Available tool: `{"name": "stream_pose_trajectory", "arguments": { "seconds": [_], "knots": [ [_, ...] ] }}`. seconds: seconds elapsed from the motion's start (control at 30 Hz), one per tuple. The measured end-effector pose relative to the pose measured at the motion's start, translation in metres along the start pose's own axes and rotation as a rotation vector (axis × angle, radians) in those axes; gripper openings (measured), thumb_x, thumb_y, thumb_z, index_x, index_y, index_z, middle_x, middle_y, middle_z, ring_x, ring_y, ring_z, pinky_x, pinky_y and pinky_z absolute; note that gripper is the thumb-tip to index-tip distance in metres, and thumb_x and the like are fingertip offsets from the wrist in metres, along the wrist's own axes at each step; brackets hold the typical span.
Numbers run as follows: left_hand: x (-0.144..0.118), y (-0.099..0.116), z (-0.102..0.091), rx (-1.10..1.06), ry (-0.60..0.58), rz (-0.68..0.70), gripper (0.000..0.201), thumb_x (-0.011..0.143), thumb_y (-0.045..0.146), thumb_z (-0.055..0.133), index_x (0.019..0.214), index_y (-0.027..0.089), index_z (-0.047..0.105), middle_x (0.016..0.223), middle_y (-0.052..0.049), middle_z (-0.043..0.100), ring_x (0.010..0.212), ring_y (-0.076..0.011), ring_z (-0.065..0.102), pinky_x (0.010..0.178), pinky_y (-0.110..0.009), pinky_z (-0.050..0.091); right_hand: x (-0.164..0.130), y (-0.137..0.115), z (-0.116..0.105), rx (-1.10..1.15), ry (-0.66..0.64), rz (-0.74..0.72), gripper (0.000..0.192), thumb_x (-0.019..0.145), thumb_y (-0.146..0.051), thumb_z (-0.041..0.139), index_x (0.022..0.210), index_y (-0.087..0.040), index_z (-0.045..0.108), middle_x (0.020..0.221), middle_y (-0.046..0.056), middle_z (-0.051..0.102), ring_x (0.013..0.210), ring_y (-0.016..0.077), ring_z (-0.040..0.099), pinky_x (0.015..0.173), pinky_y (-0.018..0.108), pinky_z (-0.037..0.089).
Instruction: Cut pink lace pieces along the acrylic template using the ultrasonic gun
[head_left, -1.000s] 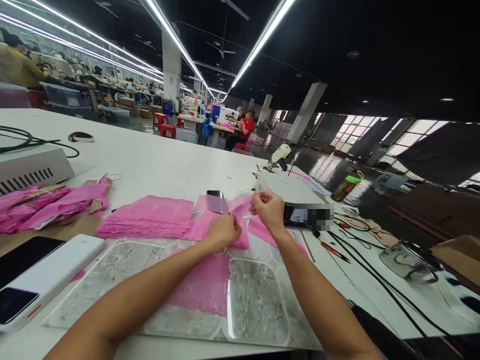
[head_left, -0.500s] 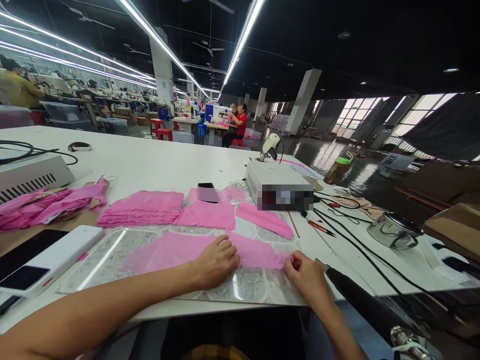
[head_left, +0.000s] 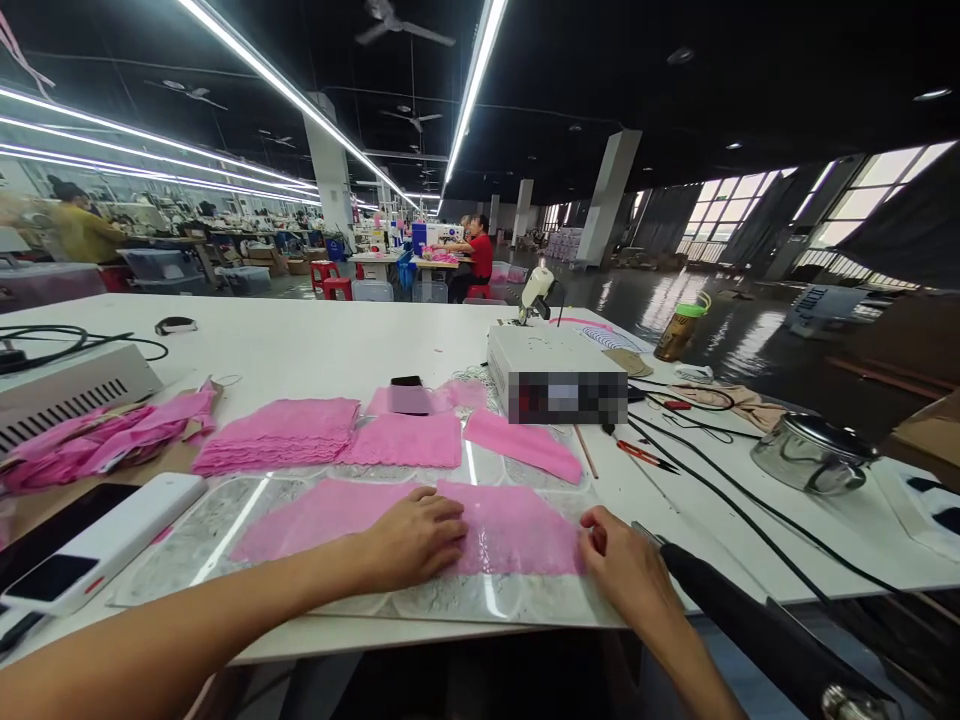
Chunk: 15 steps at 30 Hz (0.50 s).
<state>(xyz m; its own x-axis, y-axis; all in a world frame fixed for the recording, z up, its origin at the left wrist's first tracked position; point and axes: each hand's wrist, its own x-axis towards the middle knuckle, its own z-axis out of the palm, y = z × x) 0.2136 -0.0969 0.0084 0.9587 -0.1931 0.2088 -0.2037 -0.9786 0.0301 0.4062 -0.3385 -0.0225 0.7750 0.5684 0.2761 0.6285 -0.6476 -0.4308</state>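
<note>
White table [head_left: 315,345] with clear sheet [head_left: 225,535], pink lace stack [head_left: 281,433], white machine box [head_left: 551,365], cables [head_left: 720,490].

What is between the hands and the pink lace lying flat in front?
Nothing visible. The left hand lies flat on the lace, and the right hand touches its right edge. The lace rests on a clear sheet.
</note>
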Motion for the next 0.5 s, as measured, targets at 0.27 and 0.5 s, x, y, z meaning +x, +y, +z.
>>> {"name": "stream_pose_trajectory", "arguments": {
  "seconds": [0.27,0.5],
  "knots": [
    [0.1,-0.088,-0.001,-0.038,-0.04,-0.086,0.028,0.095,0.034,0.059,0.115,0.014,0.06,0.114,-0.008,0.062,0.1,-0.0206,0.062,0.087,-0.042,0.054,0.091,-0.033,0.013,0.226,-0.031,-0.179,0.018,0.075,-0.029,0.047,0.069,-0.022,0.062,0.066,0.001,0.066,0.063,0.0178,0.059,0.061,0.029,0.041],
    [0.132,-0.132,0.017,-0.152,-0.149,0.013,0.029,0.096,0.034,0.058,0.118,0.016,0.059,0.117,-0.009,0.061,0.098,-0.0194,0.063,0.084,-0.039,0.056,0.111,-0.031,0.037,0.227,-0.072,-0.208,0.016,0.075,-0.031,0.051,0.074,-0.021,0.064,0.074,0.003,0.065,0.066,0.0187,0.06,0.063,0.03,0.044]
  ]
}}
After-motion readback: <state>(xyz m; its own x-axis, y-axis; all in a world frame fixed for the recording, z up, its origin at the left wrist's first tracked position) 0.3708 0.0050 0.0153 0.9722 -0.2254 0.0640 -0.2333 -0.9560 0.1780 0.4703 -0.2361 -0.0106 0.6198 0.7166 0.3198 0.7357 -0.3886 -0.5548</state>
